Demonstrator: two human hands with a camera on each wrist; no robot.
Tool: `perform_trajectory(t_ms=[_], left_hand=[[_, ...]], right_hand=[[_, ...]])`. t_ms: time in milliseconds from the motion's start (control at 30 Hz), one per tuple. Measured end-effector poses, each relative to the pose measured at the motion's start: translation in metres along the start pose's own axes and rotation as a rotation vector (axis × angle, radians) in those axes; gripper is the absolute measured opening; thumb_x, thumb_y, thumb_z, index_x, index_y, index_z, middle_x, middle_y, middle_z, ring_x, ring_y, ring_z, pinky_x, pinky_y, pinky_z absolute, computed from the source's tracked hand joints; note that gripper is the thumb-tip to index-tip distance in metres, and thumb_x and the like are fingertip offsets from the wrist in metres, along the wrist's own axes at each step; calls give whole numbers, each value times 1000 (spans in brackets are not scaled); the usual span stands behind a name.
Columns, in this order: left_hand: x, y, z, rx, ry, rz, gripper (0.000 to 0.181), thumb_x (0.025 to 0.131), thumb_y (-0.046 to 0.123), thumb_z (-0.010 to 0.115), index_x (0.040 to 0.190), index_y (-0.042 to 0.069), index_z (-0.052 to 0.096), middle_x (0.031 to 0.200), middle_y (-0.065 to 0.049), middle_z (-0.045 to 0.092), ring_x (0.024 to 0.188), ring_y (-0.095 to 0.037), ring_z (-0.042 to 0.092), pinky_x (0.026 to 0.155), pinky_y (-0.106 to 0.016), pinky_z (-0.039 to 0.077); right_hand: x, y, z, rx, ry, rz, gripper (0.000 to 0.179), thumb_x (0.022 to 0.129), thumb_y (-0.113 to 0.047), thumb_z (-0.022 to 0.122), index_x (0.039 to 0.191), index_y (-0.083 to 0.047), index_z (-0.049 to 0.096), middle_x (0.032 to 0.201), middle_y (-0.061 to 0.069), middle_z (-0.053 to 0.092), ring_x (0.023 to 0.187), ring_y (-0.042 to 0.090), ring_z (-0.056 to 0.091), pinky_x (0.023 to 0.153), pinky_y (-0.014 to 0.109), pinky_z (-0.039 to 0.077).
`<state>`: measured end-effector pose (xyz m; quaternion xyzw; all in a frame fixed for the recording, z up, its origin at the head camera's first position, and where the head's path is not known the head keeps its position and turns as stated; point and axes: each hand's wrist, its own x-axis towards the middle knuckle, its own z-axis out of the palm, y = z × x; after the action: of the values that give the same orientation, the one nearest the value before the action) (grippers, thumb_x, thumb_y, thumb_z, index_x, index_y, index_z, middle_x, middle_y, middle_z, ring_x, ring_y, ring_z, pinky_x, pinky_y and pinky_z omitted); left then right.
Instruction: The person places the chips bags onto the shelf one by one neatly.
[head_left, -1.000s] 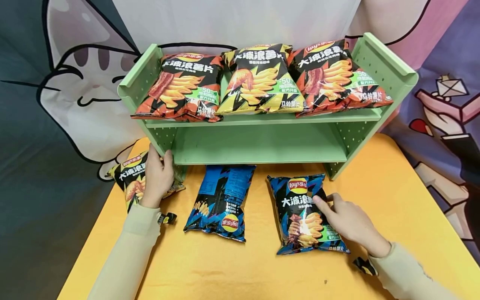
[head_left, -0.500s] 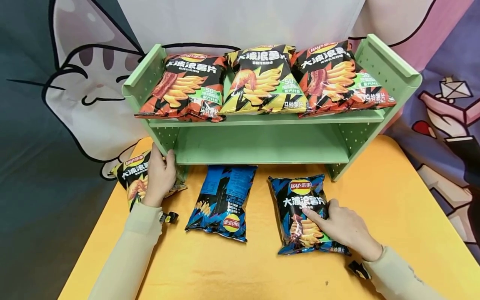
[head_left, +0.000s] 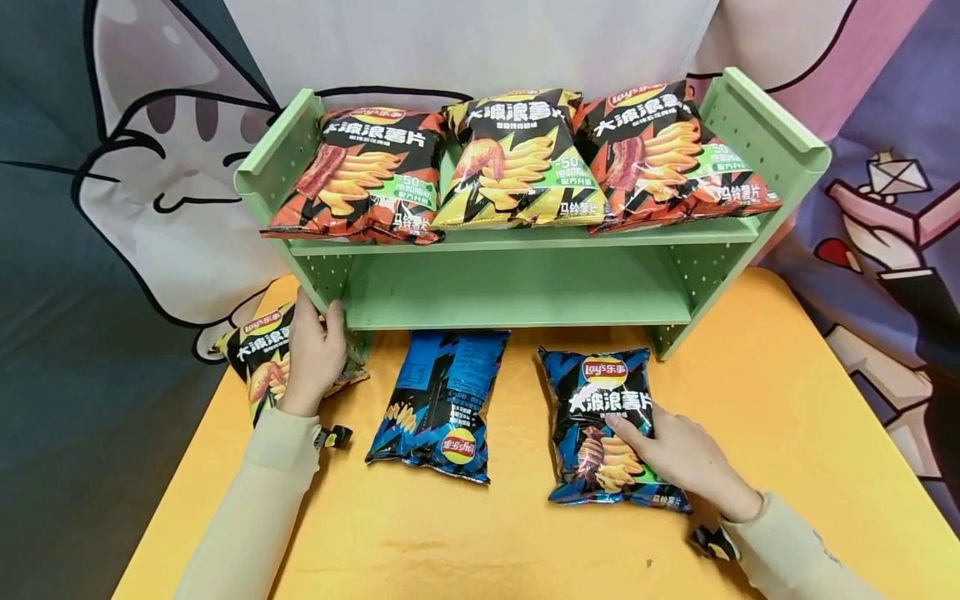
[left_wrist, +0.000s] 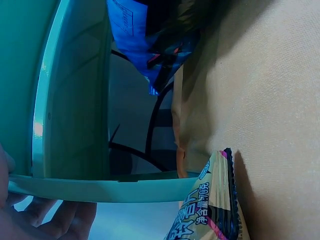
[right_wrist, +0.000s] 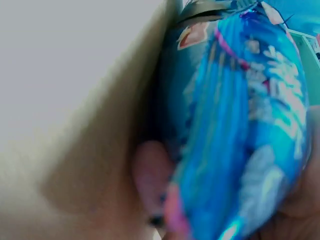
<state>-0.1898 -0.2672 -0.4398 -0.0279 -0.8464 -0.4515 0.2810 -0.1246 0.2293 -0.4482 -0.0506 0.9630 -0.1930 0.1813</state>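
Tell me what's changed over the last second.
The right hand moved left across the face-up blue bag, its thumb now lower on the front, gripping the bag's right side. The left hand still holds the green shelf at its left end; the other bags stayed put.

Yellow table (head_left: 480, 550) — small dark speck (head_left: 648, 563) on front part. Green shelf (head_left: 517, 287) stands toward back; its upper board bears three chip bags in row: left red bag (head_left: 367, 175), middle yellow bag (head_left: 521, 162), right red bag (head_left: 660, 158). On table beside shelf's left end: outer yellow bag (head_left: 258, 350). Face-down blue bag (head_left: 442, 400) lies near shelf's lower edge. Face-up blue bag (head_left: 596, 450) in right grip (head_left: 686, 454) — contact with table unclear.
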Motion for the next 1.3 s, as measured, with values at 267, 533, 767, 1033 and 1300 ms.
perform_trajectory(t_ms=[267, 533, 767, 1033, 1300], left_hand=[[-2, -3, 0, -16, -4, 1, 55, 111, 27, 41, 163, 15, 29, 151, -22, 49, 130, -40, 57, 106, -63, 46], [-2, -3, 1, -22, -4, 15, 54, 111, 25, 41, 162, 14, 29, 151, -22, 49, 130, -40, 57, 106, -63, 47], [-1, -1, 2, -18, 1, 16, 54, 110, 25, 42, 161, 11, 31, 150, -23, 50, 130, -41, 57, 105, -63, 47], [0, 0, 3, -11, 5, 17, 54, 110, 25, 42, 162, 13, 31, 151, -22, 50, 131, -40, 57, 106, -63, 46], [0, 0, 1, -20, 1, 11, 54, 110, 25, 42, 162, 13, 31, 150, -22, 50, 130, -40, 57, 106, -63, 46]], right_hand=[[-12, -9, 1, -22, 172, -67, 67, 100, -72, 45, 70, -13, 53, 57, 1, 42, 49, 19, 44, 52, 31, 32], [-23, -18, 0, -103, 367, -189, 68, 103, -55, 56, 48, -18, 38, 46, -8, 26, 38, 15, 33, 43, 29, 25], [-26, -17, -2, -135, 470, -276, 68, 100, -47, 66, 46, -21, 33, 45, -13, 20, 37, 10, 28, 44, 26, 23], [-35, -24, -19, -100, 544, -381, 68, 96, -39, 74, 47, -23, 29, 48, -17, 15, 38, 2, 19, 44, 22, 20], [-31, -33, -43, -91, 628, -484, 68, 93, -35, 78, 47, -23, 28, 50, -18, 15, 40, 1, 18, 46, 22, 17]])
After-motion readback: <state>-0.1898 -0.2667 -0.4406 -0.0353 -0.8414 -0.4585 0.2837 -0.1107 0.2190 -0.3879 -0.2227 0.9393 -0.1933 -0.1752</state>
